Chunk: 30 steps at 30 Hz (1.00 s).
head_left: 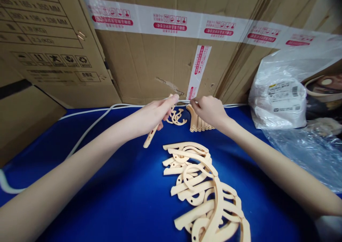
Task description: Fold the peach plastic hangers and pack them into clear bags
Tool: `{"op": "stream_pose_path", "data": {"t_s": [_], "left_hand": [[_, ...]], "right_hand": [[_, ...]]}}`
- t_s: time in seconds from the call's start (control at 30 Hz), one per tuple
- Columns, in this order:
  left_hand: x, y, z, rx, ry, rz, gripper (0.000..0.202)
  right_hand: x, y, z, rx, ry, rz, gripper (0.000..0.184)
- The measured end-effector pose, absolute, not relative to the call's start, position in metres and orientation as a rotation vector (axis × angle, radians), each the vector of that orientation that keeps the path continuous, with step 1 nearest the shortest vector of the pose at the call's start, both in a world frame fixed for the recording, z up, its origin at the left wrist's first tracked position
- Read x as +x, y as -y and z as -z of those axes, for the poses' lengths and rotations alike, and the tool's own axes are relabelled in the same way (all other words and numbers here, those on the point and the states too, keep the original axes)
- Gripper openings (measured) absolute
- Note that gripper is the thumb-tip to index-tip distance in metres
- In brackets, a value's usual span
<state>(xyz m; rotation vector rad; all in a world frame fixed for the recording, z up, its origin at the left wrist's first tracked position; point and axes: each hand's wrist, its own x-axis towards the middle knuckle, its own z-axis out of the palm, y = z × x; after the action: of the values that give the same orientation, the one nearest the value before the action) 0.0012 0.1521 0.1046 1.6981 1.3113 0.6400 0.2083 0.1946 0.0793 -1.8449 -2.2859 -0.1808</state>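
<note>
My left hand (157,114) is wrapped round a beige plastic hanger arm (150,138), whose slotted lower end sticks out below the fingers. Apart from it, my right hand (210,109) has its fingers curled closed above a row of beige hanger arms (198,122). Whatever sits between those fingertips, if anything, is hidden. Between and beyond the hands lie several small curved beige hooks (176,118). Closer to me, a loose overlapping pile of beige hanger pieces (205,188), long curved arms and rounded parts with holes, lies on the blue surface (114,195).
Cardboard boxes (149,56) with printed tape stand along the back and left. A white cable (88,128) runs along the rear edge and down the left. At the right is a labelled white plastic bag (280,99) beside clear plastic film (296,153).
</note>
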Motion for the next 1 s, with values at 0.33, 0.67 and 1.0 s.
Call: {"op": "stream_pose_path", "data": {"t_s": [0.33, 0.67, 1.0], "left_hand": [[0.010, -0.146, -0.114, 1.629, -1.153, -0.973, 0.038], [0.008, -0.145, -0.118, 1.780, -1.231, -1.128, 0.032], [0.007, -0.139, -0.113, 2.371, -1.539, -0.963, 0.034]], "right_hand": [[0.188, -0.146, -0.117, -0.860, 2.015, -1.201, 0.041], [0.218, -0.176, -0.123, -1.077, 2.006, -0.838, 0.018], [0.216, -0.171, -0.114, -1.290, 2.436, 0.246, 0.029]]}}
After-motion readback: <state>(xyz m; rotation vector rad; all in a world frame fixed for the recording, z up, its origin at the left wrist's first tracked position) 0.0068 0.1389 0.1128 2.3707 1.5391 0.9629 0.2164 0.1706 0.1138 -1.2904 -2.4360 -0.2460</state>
